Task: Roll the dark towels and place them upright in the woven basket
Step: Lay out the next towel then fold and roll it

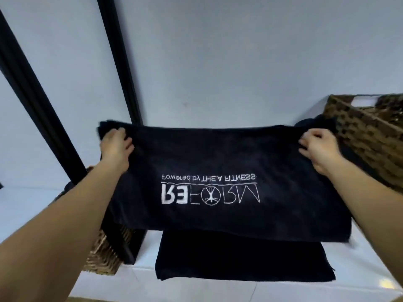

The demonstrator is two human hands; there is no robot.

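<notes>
Biggest risk: the dark towel point(218, 153) is wide and limp, slung between two corner grips. If it's laid down skewed, the roll cones and won't stand in the woven basket point(366, 136). Next: a slack roll flops over once it's in. Minor: its near edge hangs over the folded towel point(244, 260) and could drag it.

The left hand point(116, 144) grips the far-left corner, fingers curled over the edge. The right hand point(318, 149) looks to pinch the far-right corner, though it's slightly blurred.

The towel is near-black matte terry with a white REFORM print upside down. It's held above the white surface point(359, 258), just left of the basket.
</notes>
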